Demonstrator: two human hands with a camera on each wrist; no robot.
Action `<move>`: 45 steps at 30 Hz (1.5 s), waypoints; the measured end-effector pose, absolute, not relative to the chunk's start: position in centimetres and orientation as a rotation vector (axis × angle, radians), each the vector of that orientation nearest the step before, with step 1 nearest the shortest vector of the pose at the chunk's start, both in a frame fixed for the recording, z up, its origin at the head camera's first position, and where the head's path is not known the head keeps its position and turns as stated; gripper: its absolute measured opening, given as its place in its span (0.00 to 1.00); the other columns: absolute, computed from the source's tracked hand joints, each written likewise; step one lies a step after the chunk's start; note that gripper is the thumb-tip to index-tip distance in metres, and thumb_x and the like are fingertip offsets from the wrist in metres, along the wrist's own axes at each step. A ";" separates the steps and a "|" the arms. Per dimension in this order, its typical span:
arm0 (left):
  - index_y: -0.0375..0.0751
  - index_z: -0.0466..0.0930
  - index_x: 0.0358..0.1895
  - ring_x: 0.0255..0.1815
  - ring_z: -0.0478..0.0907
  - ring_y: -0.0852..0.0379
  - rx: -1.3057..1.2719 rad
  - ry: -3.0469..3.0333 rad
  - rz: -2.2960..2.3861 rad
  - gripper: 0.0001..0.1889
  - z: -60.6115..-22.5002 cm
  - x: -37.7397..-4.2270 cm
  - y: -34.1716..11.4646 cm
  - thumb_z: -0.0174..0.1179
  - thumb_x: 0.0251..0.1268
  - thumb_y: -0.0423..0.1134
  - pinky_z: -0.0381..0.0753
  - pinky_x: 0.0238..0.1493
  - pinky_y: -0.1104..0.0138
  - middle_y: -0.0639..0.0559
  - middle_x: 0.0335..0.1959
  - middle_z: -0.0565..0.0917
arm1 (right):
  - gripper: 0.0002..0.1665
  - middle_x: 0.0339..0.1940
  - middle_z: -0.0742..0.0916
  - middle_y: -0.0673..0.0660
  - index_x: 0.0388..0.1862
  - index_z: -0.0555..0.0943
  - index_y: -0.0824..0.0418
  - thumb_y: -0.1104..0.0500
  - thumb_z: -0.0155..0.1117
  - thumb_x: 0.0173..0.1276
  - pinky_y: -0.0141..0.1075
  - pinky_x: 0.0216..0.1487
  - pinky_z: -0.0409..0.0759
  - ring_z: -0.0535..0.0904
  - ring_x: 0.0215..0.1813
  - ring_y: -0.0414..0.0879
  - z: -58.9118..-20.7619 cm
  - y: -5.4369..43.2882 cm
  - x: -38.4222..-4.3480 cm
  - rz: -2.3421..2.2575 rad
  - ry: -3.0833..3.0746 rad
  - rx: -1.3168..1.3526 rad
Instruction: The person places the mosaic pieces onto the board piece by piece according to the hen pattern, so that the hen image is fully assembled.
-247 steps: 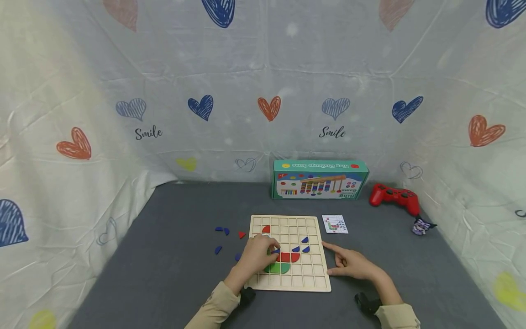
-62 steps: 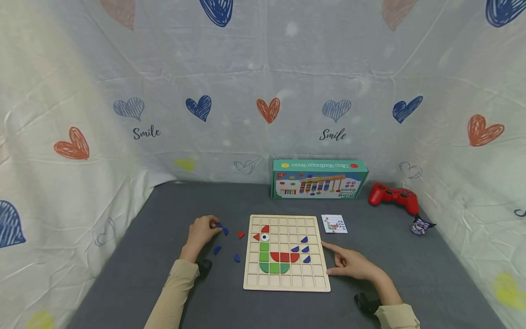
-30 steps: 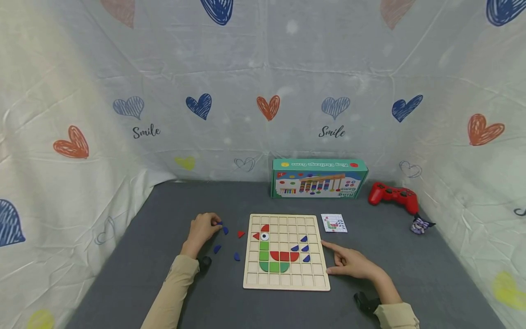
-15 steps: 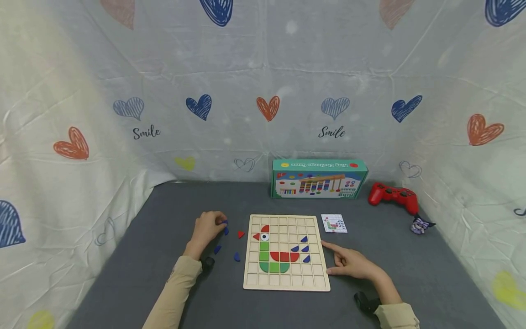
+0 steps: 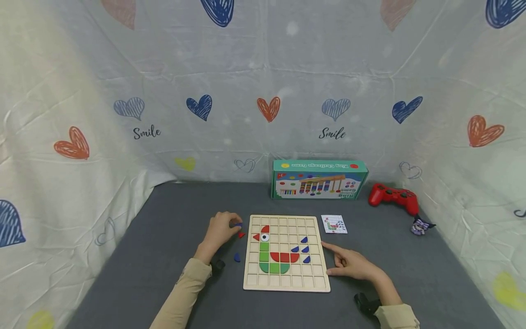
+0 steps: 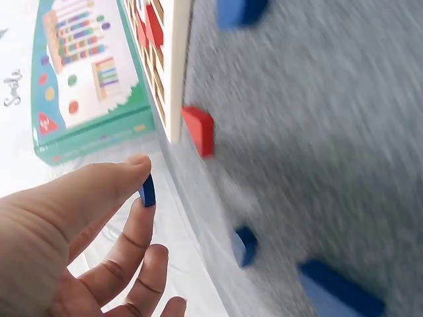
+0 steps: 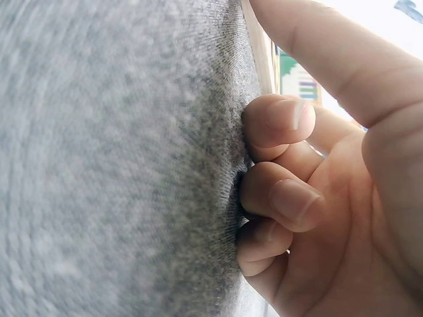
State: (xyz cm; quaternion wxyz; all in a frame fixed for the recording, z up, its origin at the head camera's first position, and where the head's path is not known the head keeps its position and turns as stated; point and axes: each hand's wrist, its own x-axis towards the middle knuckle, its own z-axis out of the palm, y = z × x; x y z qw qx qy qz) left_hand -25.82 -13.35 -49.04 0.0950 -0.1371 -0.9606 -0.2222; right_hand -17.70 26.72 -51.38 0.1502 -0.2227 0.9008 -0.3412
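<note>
My left hand (image 5: 219, 230) pinches a small blue piece (image 6: 147, 191) between thumb and forefinger, just above the table and left of the wooden grid board (image 5: 287, 282). A red triangle (image 5: 241, 235) lies under those fingertips, with a rounded blue piece (image 5: 237, 257) nearer me. Two more blue pieces, a small one (image 6: 244, 246) and a longer one (image 6: 337, 290), show in the left wrist view; my hand hides them from the head view. Red, green and blue pieces form a bird on the board. My right hand (image 5: 355, 264) touches the board's right edge with forefinger and thumb, other fingers curled.
A small picture card (image 5: 334, 224) lies by the board's upper right corner. Behind it stands a green game box (image 5: 320, 180). Farther right are a red game controller (image 5: 393, 196) and a dark charm (image 5: 421, 226). A heart-patterned cloth (image 5: 234, 137) surrounds the table.
Since the first frame, a fourth blue piece has appeared on the board's right part. My left hand went left, picked up a blue piece and moved it rightward. My right hand stayed put.
</note>
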 end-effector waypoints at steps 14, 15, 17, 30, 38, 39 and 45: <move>0.50 0.85 0.34 0.35 0.72 0.53 -0.557 -2.835 -0.718 0.06 -48.6 -25.4 -9.3 0.69 0.50 0.39 0.69 0.42 0.52 0.52 0.27 0.81 | 0.47 0.20 0.72 0.46 0.71 0.61 0.56 0.44 0.67 0.56 0.27 0.21 0.59 0.62 0.19 0.33 -51.2 26.7 -17.7 -0.995 2.571 -0.636; 0.49 0.85 0.33 0.35 0.72 0.53 -0.568 -2.838 -0.715 0.06 -48.6 -25.4 -9.0 0.69 0.50 0.39 0.69 0.42 0.52 0.52 0.27 0.81 | 0.47 0.20 0.72 0.46 0.71 0.61 0.56 0.44 0.67 0.56 0.27 0.21 0.59 0.62 0.19 0.33 -51.3 26.7 -17.7 -0.997 2.570 -0.637; 0.49 0.85 0.33 0.36 0.73 0.52 -0.585 -2.848 -0.717 0.06 -48.5 -25.3 -8.4 0.69 0.51 0.39 0.70 0.43 0.51 0.53 0.28 0.81 | 0.47 0.20 0.72 0.46 0.71 0.61 0.56 0.44 0.67 0.56 0.27 0.21 0.59 0.62 0.18 0.33 -51.3 26.7 -17.7 -1.000 2.568 -0.641; 0.50 0.85 0.34 0.34 0.71 0.54 -0.748 -2.869 -0.691 0.06 -48.7 -25.2 -5.4 0.68 0.51 0.39 0.69 0.43 0.52 0.54 0.27 0.81 | 0.47 0.20 0.72 0.45 0.71 0.60 0.57 0.44 0.67 0.57 0.27 0.21 0.59 0.62 0.19 0.32 -51.3 26.7 -17.7 -0.991 2.564 -0.621; 0.51 0.85 0.32 0.32 0.71 0.57 -0.830 -2.867 -0.711 0.05 -49.0 -25.3 -3.7 0.68 0.51 0.39 0.69 0.43 0.56 0.57 0.24 0.81 | 0.46 0.20 0.72 0.46 0.71 0.61 0.57 0.45 0.68 0.56 0.27 0.21 0.59 0.63 0.19 0.33 -51.2 26.7 -17.7 -0.993 2.573 -0.631; 0.51 0.85 0.32 0.33 0.72 0.57 -0.837 -2.872 -0.708 0.05 -49.1 -25.3 -3.5 0.68 0.51 0.39 0.69 0.43 0.56 0.57 0.25 0.82 | 0.47 0.20 0.72 0.46 0.71 0.61 0.57 0.45 0.68 0.56 0.27 0.21 0.59 0.63 0.19 0.33 -51.2 26.7 -17.7 -0.993 2.573 -0.630; 0.53 0.85 0.33 0.36 0.72 0.57 -0.864 -2.914 -0.723 0.05 -49.1 -25.3 -2.4 0.68 0.52 0.41 0.69 0.44 0.56 0.58 0.27 0.82 | 0.46 0.20 0.72 0.46 0.71 0.61 0.56 0.45 0.68 0.56 0.27 0.21 0.59 0.62 0.19 0.33 -51.2 26.7 -17.7 -0.992 2.581 -0.631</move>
